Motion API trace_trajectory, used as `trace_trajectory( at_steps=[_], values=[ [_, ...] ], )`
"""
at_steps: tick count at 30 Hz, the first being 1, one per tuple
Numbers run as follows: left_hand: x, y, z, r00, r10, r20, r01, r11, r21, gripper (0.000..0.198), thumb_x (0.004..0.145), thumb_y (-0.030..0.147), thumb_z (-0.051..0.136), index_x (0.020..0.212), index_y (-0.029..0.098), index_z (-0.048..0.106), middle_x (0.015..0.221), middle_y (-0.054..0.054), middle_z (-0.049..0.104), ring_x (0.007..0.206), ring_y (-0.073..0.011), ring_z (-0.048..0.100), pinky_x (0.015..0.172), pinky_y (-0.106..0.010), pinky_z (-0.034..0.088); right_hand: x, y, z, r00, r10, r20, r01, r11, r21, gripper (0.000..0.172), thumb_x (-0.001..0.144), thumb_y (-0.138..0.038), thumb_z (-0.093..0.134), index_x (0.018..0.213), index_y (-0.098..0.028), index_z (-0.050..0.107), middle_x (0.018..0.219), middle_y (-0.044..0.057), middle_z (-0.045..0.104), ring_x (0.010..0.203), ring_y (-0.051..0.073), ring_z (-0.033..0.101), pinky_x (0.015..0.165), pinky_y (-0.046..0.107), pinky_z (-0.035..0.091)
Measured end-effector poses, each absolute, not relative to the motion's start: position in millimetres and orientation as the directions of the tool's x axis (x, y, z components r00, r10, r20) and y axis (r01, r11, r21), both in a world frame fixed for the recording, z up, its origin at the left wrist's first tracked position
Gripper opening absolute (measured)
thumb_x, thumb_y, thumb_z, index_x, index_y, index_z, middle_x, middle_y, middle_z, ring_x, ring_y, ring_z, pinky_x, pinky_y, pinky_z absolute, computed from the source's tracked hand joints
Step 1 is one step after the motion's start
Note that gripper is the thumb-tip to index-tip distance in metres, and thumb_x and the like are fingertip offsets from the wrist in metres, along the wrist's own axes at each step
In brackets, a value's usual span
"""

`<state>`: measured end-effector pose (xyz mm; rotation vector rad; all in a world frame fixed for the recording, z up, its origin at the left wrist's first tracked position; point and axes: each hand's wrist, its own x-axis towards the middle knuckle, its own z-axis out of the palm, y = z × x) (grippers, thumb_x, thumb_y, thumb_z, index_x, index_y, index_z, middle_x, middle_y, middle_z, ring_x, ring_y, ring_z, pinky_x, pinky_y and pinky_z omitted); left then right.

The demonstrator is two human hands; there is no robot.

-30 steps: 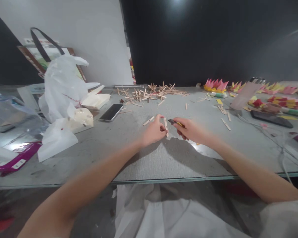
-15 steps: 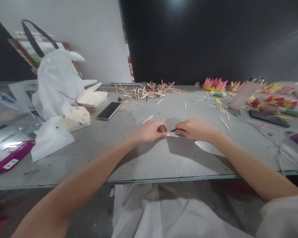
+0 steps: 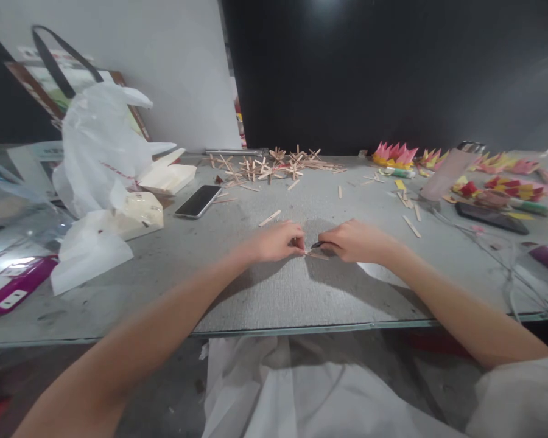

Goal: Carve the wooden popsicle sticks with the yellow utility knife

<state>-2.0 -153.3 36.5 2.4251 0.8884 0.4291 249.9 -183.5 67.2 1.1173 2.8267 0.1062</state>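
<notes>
My left hand (image 3: 283, 241) pinches one end of a wooden craft stick (image 3: 318, 256) low over the table. In my right hand (image 3: 349, 239) is a slim dark tool (image 3: 316, 245), which looks like a craft knife; most of it is hidden by the fingers. Its tip points left and lies at the stick, close to the left fingertips. Whether it touches the wood I cannot tell. Another craft stick (image 3: 270, 218) lies just beyond my left hand. Under my right wrist is a white sheet of paper (image 3: 380, 272).
Craft sticks (image 3: 274, 167) are heaped at the back. A phone (image 3: 198, 201), a plastic bag (image 3: 98, 146) and a purple power strip (image 3: 21, 286) occupy the left. Rightward are paper flowers (image 3: 395, 154), a bottle (image 3: 450, 173), a dark phone (image 3: 491, 218) and cables (image 3: 497, 261).
The dark tool's tip has shifted slightly left and down, and the stick's right end has tilted a little lower. Both hands keep their grips.
</notes>
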Motion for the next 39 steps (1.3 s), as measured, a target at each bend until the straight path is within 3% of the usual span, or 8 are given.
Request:
trace_trajectory(
  at_steps=[7, 17, 30, 39],
  values=[
    [-1, -149, 23, 0.613, 0.79, 0.012, 0.513, -0.409, 0.754, 0.011, 0.077, 0.029, 0.086, 0.075, 0.022, 0.078, 0.074, 0.001, 0.074, 0.07, -0.0157, 0.065, 0.067, -0.029, 0.044, 245, -188, 62, -0.75, 0.659, -0.06, 0.646, 0.749, 0.143, 0.026, 0.106, -0.029, 0.049, 0.108, -0.022, 0.074, 0.079, 0.006, 0.076, 0.063, 0.018, 0.063, 0.061, 0.031, 0.021],
    [1, -155, 33, 0.617, 0.787, 0.011, 0.51, -0.411, 0.755, 0.011, 0.075, 0.03, 0.086, 0.073, 0.022, 0.079, 0.072, -0.002, 0.076, 0.069, -0.0173, 0.065, 0.066, -0.03, 0.045, 244, -190, 68, -0.74, 0.666, -0.093, 0.657, 0.745, 0.115, 0.026, 0.105, -0.026, 0.05, 0.104, -0.024, 0.076, 0.081, 0.007, 0.077, 0.064, 0.018, 0.065, 0.061, 0.031, 0.023],
    [3, -155, 32, 0.599, 0.8, -0.022, 0.562, -0.401, 0.724, 0.006, 0.078, 0.023, 0.08, 0.073, 0.022, 0.077, 0.073, -0.001, 0.076, 0.068, -0.0172, 0.066, 0.067, -0.031, 0.046, 237, -193, 72, -0.716, 0.687, -0.122, 0.664, 0.725, 0.186, 0.025, 0.104, -0.029, 0.055, 0.1, -0.023, 0.079, 0.081, 0.01, 0.078, 0.068, 0.022, 0.071, 0.061, 0.03, 0.029],
    [2, -150, 30, 0.618, 0.786, -0.012, 0.542, -0.415, 0.731, 0.012, 0.074, 0.024, 0.084, 0.07, 0.021, 0.074, 0.066, 0.001, 0.071, 0.064, -0.0154, 0.062, 0.062, -0.028, 0.042, 214, -201, 91, -0.717, 0.668, -0.198, 0.629, 0.743, 0.23, 0.015, 0.086, -0.005, 0.07, 0.086, -0.017, 0.079, 0.083, 0.015, 0.077, 0.082, 0.03, 0.076, 0.069, 0.034, 0.047]
  ],
)
